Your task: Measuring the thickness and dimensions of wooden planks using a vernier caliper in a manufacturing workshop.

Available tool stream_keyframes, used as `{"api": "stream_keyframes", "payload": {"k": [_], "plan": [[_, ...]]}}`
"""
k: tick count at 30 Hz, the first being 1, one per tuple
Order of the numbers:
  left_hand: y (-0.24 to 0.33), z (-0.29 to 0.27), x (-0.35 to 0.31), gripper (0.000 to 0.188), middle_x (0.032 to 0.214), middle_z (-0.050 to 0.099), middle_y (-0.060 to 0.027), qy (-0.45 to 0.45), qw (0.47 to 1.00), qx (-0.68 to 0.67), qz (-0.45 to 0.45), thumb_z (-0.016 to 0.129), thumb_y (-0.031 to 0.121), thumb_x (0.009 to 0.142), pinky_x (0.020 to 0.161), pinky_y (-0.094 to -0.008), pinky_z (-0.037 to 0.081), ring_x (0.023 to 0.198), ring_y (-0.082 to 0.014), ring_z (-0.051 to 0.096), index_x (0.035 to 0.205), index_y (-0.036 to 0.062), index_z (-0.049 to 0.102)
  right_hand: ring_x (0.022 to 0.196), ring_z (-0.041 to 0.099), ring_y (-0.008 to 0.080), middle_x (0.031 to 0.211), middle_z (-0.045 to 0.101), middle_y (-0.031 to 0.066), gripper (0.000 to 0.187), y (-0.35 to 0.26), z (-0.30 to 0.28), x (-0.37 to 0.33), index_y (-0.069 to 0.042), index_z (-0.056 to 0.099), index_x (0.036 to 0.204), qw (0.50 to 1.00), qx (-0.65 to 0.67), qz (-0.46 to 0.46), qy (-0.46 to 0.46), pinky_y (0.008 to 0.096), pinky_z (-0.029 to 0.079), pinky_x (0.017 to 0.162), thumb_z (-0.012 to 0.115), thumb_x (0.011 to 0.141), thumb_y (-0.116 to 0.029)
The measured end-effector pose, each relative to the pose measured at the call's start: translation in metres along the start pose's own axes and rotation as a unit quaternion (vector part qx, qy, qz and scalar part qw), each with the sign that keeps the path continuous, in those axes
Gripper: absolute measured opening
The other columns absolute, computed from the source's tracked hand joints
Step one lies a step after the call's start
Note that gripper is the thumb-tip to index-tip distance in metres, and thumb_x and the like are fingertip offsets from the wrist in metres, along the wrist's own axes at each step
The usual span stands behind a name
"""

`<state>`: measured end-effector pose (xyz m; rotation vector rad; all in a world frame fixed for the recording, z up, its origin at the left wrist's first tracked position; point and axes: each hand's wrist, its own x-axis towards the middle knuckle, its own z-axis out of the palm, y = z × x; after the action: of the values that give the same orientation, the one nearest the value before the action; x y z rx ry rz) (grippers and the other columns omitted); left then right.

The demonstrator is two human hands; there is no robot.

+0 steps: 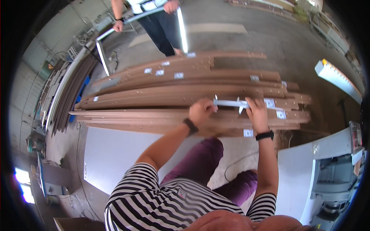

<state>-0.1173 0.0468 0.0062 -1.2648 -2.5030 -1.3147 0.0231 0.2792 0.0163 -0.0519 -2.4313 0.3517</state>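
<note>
A silver caliper is held level above the long brown boards, its jaws pointing up and down. The fingers of my left hand pinch its left end. Toward the other end, my right hand grips the beam beside the sliding jaw, with the thin tail of the caliper running out to its right. The boards lie side by side in a broad stack under both hands. Small white labels sit on several of them. Slight blur hides the exact finger contact and the caliper's scale.
Across the stack another person's hand holds a metal frame with bright uprights. More long boards are piled at the left. A pale panel lies near my legs; a grey machine stands right.
</note>
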Motion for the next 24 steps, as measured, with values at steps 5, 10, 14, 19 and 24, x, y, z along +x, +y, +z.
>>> {"api": "stream_keyframes", "payload": {"k": [5,10,14,19,24], "plan": [[0.000,-0.006,-0.004,0.020,0.076,0.057,-0.0064,-0.005,1.000,-0.001,-0.020,0.065,0.027,0.083,0.065,-0.0353,0.045,0.076,-0.0251,0.057,0.074,0.0094,0.063,0.085,0.054,0.0335,0.085,0.056,0.0134,0.040,-0.011,-0.004,0.005,-0.007,0.060,0.109,1.000,-0.009,0.006,-0.014,0.0435,0.043,0.078,0.067,0.070,-0.004],[-0.004,-0.008,0.001,0.025,0.077,0.056,-0.0072,-0.014,1.000,0.016,-0.004,0.063,0.031,0.084,0.065,-0.0374,0.044,0.077,-0.0265,0.056,0.075,0.0077,0.062,0.085,0.056,0.0318,0.084,0.058,0.0116,0.039,-0.013,-0.002,0.009,-0.008,0.061,0.107,1.000,-0.031,-0.001,-0.002,0.0422,0.044,0.080,0.070,0.069,-0.005],[-0.005,-0.006,0.003,0.025,0.079,0.057,-0.0076,-0.042,0.998,0.036,-0.001,0.061,0.032,0.086,0.067,-0.0384,0.045,0.078,-0.0278,0.057,0.079,0.0082,0.061,0.087,0.056,0.0314,0.085,0.059,0.0116,0.038,-0.010,-0.002,0.005,-0.008,0.061,0.106,0.999,-0.041,0.001,0.011,0.0428,0.044,0.082,0.070,0.069,-0.006],[-0.012,0.007,0.002,0.021,0.080,0.062,-0.0096,-0.003,0.999,0.040,0.017,0.063,0.032,0.086,0.065,-0.0392,0.048,0.076,-0.0285,0.061,0.082,0.0108,0.065,0.093,0.055,0.0323,0.090,0.058,0.0125,0.038,-0.007,0.000,-0.001,-0.010,0.059,0.109,0.996,-0.087,0.023,0.000,0.0426,0.043,0.087,0.066,0.071,-0.009],[-0.018,-0.002,0.004,0.019,0.080,0.062,-0.0083,-0.011,0.999,0.038,-0.010,0.065,0.028,0.084,0.066,-0.0394,0.048,0.077,-0.0292,0.061,0.080,0.0101,0.063,0.094,0.054,0.0330,0.090,0.056,0.0131,0.032,-0.013,0.006,0.006,-0.008,0.058,0.102,0.996,-0.091,-0.004,0.023,0.0430,0.043,0.087,0.058,0.070,-0.002]]}}
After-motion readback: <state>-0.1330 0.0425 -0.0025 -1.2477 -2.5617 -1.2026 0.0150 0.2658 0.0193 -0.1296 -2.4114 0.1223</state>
